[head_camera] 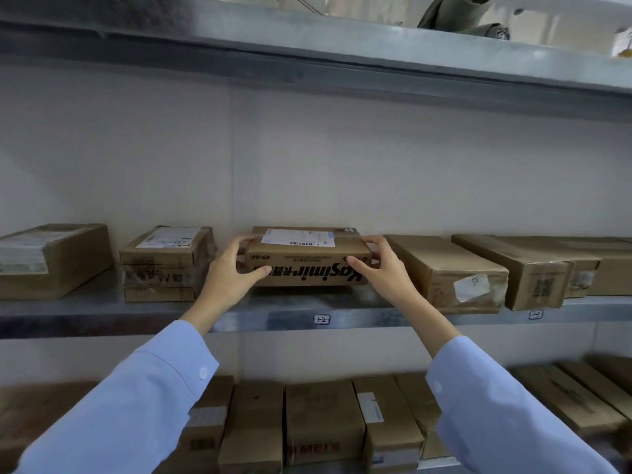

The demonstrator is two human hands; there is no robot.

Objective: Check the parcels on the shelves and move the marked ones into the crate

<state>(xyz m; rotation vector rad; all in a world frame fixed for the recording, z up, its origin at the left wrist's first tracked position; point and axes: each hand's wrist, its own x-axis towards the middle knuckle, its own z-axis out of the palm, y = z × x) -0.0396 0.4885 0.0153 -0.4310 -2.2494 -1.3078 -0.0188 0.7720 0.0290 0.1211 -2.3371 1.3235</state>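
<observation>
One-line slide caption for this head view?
Left hand and right hand grip the ends of a Kasimir-printed parcel on the metal shelf, among other cardboard boxes.

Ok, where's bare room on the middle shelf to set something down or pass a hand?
Bare metal: the middle shelf in front of the Kasimir box, and a narrow gap between the far-left box and labelled box. The left hand and right hand fill the gaps beside the Kasimir box. Right of it, boxes crowd together.

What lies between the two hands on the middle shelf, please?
In the head view, the Kasimir-printed parcel lies between the left hand and right hand, which grip its ends.
</observation>
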